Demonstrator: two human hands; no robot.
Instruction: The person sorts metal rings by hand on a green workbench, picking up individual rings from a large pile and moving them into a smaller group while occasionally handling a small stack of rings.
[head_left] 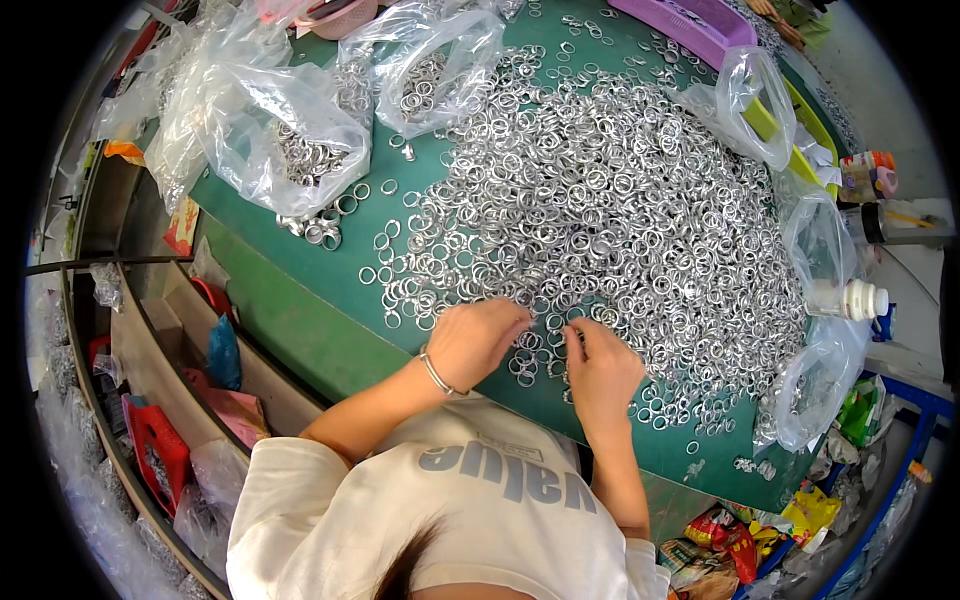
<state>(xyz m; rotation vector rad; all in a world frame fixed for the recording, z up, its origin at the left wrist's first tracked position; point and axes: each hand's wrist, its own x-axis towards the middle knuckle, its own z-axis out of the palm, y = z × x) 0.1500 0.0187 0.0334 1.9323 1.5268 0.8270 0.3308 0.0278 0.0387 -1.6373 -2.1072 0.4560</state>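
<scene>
A wide heap of silver metal rings (610,180) is spread over the green table (340,270), thinning out toward its near edge. At that near edge, my left hand (480,340) has its fingers pinched together at the loose rings; a bracelet circles its wrist. Just to its right, my right hand (608,365) is curled, thumb and fingertips drawn together facing the left. A few loose rings (528,360) lie on the table between the two hands. Whatever sits in either pinch is too small or hidden to make out.
Clear plastic bags of rings (300,150) stand at the far left. A purple basket (690,30) and a yellow-green basket (808,115) are at the far right. A white bottle (850,300) lies by the right edge. Another person's hand (780,20) shows at the top right.
</scene>
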